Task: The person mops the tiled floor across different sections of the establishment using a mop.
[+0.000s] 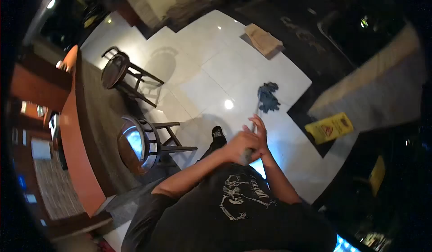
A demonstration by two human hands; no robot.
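A mop is in hand: its dark, ragged head (268, 98) lies on the pale tiled floor (189, 83), at 1 o'clock from the hands and apart from them, with its thin handle running back to them. The left hand (240, 145) has its grip closed around the handle near the blunt end (246, 155), which points toward the wearer. The right hand (259, 133) is just beyond it, touching the left, some fingers stretched along the handle; whether its grip is clamped on the handle I cannot tell. At 9 o'clock, near the hands, a black shoe (217, 133) stands on the floor, and between 6 and 7 o'clock is a dark shirt (234, 202) with a pale skeleton print. Farther out at 9 o'clock stands a wooden stool (134, 142) with bright light on its seat, and another stool (116, 70) at 10 o'clock; both are beside a long, curved desk (74, 148) with an orange-brown top. At 12 o'clock, beyond the mop head, a brown block (264, 40) rests at the floor's dark edge. At 3 o'clock a yellow sign (330, 128) with a red triangle is near a stone-coloured pillar (378, 83).
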